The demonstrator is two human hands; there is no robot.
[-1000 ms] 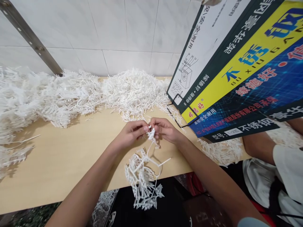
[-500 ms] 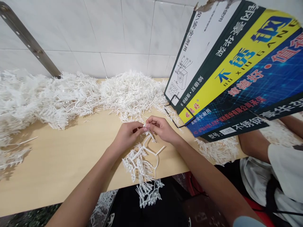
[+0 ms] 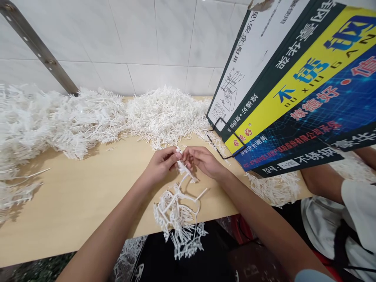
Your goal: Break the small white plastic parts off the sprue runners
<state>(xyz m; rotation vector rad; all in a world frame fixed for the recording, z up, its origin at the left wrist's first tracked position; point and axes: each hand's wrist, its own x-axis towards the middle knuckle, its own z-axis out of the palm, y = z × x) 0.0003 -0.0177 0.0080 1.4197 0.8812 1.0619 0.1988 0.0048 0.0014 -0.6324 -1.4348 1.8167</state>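
Observation:
My left hand point(image 3: 163, 163) pinches the top of a white branched plastic strand point(image 3: 179, 213) between thumb and fingertips. Close beside it, my right hand point(image 3: 203, 160) has its fingers curled at the same upper end; whether it grips the strand or a small piece is hidden by the fingers. The strand hangs down over the table's front edge, its twigs tangled and many-tipped. Just beyond my hands lies a heap of small white plastic pieces point(image 3: 167, 113) against the wall.
White branched strands point(image 3: 64, 121) are piled along the left of the wooden table point(image 3: 88, 196). A large printed cardboard box point(image 3: 282, 90) leans in on the right, with a black wire frame point(image 3: 226, 137) at its lower corner. A person's arm point(image 3: 321, 182) shows beyond it, near more white pieces point(image 3: 273, 188).
My right hand's fingers have shifted slightly right and curled more, opening a small gap from the left thumb. More of the strand shows between my hands. The view has shifted slightly.

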